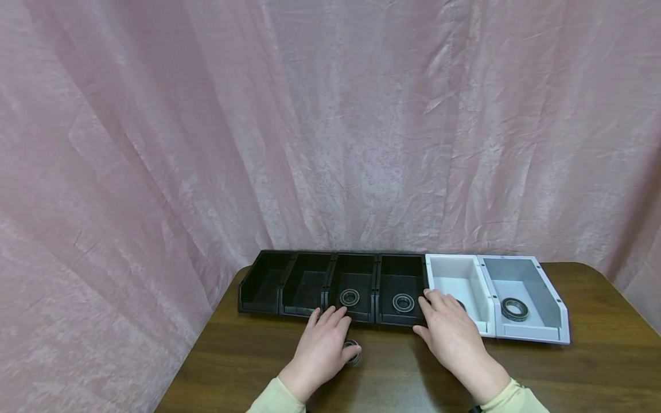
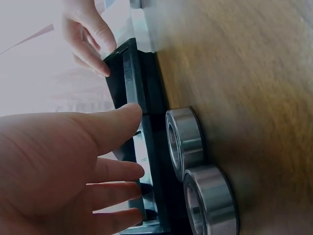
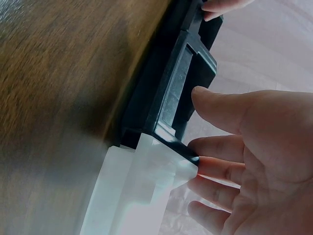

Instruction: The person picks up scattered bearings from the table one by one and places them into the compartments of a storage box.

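My left hand (image 1: 320,347), fingers spread, hovers at the front of the black bins (image 1: 299,310). Below it, two metal ball bearings (image 2: 188,139) stand side by side on the wooden table in the left wrist view; the head view shows only part of one bearing (image 1: 354,361) past the thumb. Over the wall where the last black bin meets the white bin (image 1: 487,327) is my right hand (image 1: 451,332), its fingers extended and nothing gripped. One bearing (image 1: 342,297) lies in the third black bin, another (image 1: 396,303) in the fourth. My right hand partly hides a bearing (image 1: 461,305) in the white bin.
At the right end of the row, a grey bin (image 1: 558,335) holds a larger bearing (image 1: 506,314). The two leftmost black bins show no bearing. A pink curtain (image 1: 361,143) hangs behind the wooden table (image 1: 609,304).
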The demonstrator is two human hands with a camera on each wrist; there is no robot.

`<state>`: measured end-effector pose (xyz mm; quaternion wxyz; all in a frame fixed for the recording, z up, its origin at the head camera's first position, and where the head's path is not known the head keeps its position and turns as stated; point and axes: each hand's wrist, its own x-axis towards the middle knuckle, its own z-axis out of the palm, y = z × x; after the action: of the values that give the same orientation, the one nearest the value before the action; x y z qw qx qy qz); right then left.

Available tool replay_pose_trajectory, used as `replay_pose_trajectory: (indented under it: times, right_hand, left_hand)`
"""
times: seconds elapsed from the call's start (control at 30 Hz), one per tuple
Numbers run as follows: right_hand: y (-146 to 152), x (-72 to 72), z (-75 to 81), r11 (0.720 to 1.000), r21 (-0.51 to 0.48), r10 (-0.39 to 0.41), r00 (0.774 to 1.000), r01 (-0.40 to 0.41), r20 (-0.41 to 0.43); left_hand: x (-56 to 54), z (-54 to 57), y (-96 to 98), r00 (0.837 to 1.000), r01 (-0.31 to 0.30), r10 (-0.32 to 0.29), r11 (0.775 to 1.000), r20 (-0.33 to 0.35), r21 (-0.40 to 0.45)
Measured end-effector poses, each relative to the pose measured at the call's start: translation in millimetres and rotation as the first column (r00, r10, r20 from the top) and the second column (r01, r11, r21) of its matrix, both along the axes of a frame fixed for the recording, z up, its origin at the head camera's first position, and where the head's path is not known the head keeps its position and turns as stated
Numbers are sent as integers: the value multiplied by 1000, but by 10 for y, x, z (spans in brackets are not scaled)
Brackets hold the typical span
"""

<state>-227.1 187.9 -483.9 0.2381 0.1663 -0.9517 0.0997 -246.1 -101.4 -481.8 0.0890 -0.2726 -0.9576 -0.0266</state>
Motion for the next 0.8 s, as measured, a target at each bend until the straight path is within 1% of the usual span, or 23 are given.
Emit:
replay_pose_trajectory:
  times: [0.2, 0.5, 0.7, 0.8]
  right_hand:
    - [-4, -3, -7, 1000, 6, -4, 1000, 4, 0]
    - [-4, 3, -11, 1000, -2, -5, 1000, 5, 3]
    - [0, -5, -18, 1000, 5, -1, 1000, 1, -4]
    - [-1, -13, -19, 1000, 8, 0, 1000, 0, -7]
  left_hand:
    - [13, -43, -7, 1000, 4, -4, 1000, 3, -8]
    - [35, -94, -19, 1000, 22, -22, 1000, 11, 9]
    - [57, -90, -10, 1000, 16, -16, 1000, 0, -17]
    - [66, -95, -14, 1000, 13, -13, 999, 7, -42]
